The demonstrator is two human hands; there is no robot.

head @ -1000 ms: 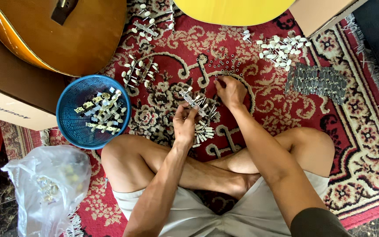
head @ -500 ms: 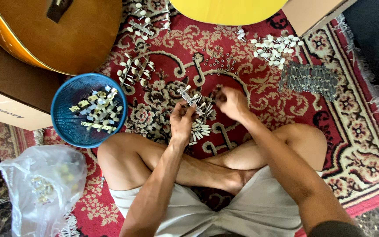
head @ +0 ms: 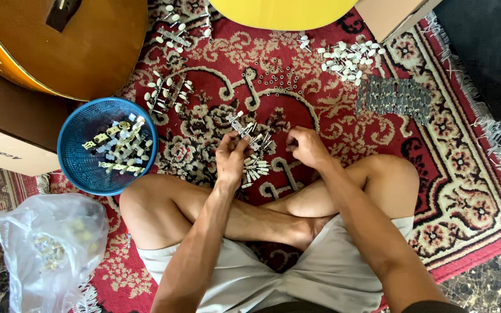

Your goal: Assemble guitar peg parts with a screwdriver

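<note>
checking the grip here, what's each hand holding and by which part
The left hand pinches a guitar tuner strip at its near end. The right hand is curled shut; whether it holds anything cannot be told.

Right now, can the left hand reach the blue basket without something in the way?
Probably yes. The left hand holds a metal strip, and only open carpet lies between it and the blue basket.

Guitar [head: 59, 46] and yellow body [head: 282, 11] cut off at the top edge. Bag [head: 47, 249] contents blurred; right hand's [head: 307, 148] grasp too small to tell.
</note>
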